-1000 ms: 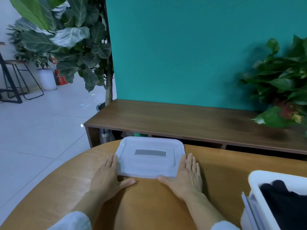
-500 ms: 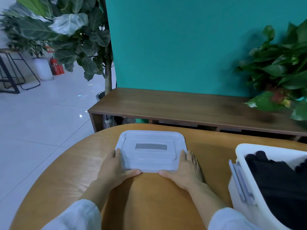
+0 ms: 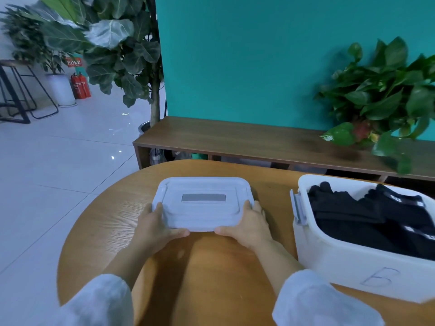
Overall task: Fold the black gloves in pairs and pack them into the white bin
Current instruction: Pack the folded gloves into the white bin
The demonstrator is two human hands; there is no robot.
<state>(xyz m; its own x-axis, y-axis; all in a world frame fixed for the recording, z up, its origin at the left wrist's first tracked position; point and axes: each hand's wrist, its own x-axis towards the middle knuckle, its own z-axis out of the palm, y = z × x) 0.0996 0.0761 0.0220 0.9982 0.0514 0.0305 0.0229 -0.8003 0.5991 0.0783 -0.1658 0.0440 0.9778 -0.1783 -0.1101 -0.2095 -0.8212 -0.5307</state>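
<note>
Both hands now grip the white lid point(image 3: 203, 203): the left hand point(image 3: 155, 225) and right hand point(image 3: 251, 225) have curled around its near corners, thumbs under the front edge, where a second ago they lay flat beside it. That suggests closing comes next. Right of the lid, the white bin point(image 3: 348, 260) already holds the black gloves point(image 3: 367, 215). All sits on a round wooden table point(image 3: 113, 208); beyond the lid, a low bench point(image 3: 235, 140), teal wall and potted plants.
</note>
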